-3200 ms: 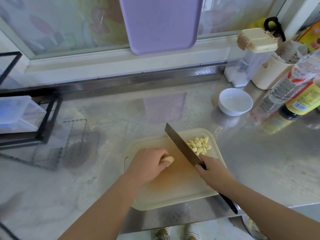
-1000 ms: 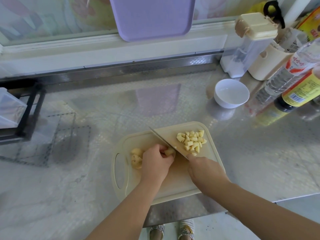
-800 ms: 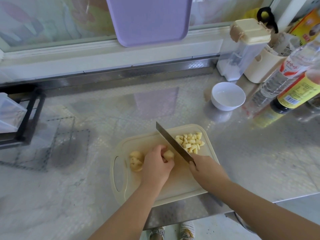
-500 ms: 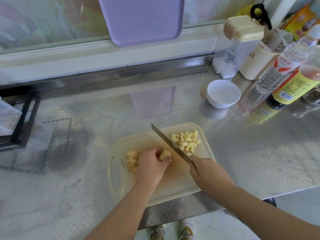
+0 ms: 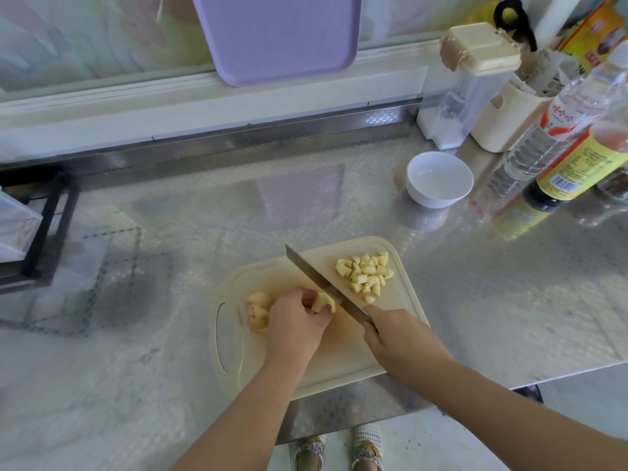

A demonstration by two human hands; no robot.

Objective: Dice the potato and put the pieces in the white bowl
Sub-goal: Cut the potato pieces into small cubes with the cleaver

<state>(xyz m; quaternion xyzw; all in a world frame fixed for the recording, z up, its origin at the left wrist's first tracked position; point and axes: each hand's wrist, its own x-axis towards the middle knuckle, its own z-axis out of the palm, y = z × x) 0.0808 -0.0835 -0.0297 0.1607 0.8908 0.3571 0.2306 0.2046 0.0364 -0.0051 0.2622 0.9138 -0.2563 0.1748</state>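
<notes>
On the cream cutting board (image 5: 339,362) my left hand (image 5: 295,326) grips a small potato piece (image 5: 323,302) near the board's middle. My right hand (image 5: 401,341) holds the handle of a knife (image 5: 317,278), whose blade lies right beside that piece, on its right. A pile of diced potato (image 5: 365,275) lies on the board's far right corner. Another potato chunk (image 5: 257,311) sits to the left of my left hand. The white bowl (image 5: 439,180) stands empty on the counter beyond the board, to the right.
Bottles (image 5: 577,158), a cream holder (image 5: 503,117) and a clear dispenser (image 5: 465,86) crowd the back right corner. A purple tray (image 5: 278,35) leans on the window ledge. A black rack (image 5: 40,226) stands at the left. The counter's front edge runs just under the board.
The knife has gone up and down beside the held piece, and the piece has become smaller. The diced pile stays at the board's far right.
</notes>
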